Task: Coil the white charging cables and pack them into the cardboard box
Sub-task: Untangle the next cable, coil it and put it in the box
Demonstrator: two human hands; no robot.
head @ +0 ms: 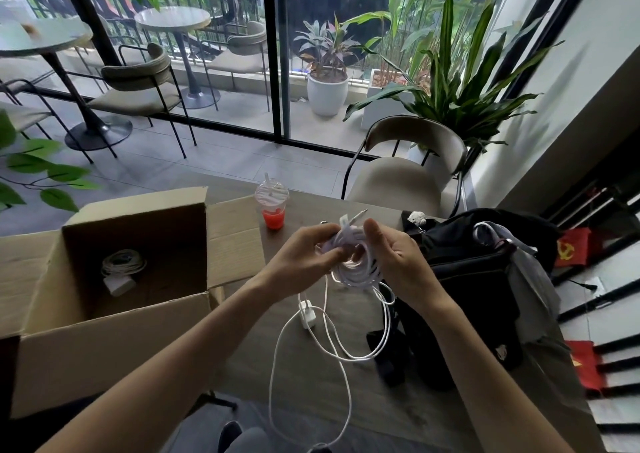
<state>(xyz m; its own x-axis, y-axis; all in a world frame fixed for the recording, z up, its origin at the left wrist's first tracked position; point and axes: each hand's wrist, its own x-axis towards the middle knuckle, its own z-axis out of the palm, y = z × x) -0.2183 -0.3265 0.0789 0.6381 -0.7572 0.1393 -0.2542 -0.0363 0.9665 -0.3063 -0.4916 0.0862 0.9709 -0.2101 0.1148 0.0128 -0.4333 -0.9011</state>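
Head view: the fingers (334, 254) of my operator's left hand (301, 255) are curled round a half-wound coil (356, 267) of white cable. They pinch the loops, I judge, so these cannot spring apart. The right hand (393, 256) grips the coil's other side with bent fingers, placed as if to lay on the next turn. The coil is held above the middle of the tabletop (311, 393), one plug end sticking up between the hands. The loose tail (275, 366) hangs slack past the near edge, free to feed upward. A charger block (306, 314) lies just below the coil.

I count two cables. One is in hand, and one packed coil (123, 261) sits with a second block (119, 284) inside the single cardboard box (104, 341). The box stands open at the left edge, close enough for an easy drop. One cup (273, 206) stands near the far edge, and one black bag (478, 279) sits at the right edge.
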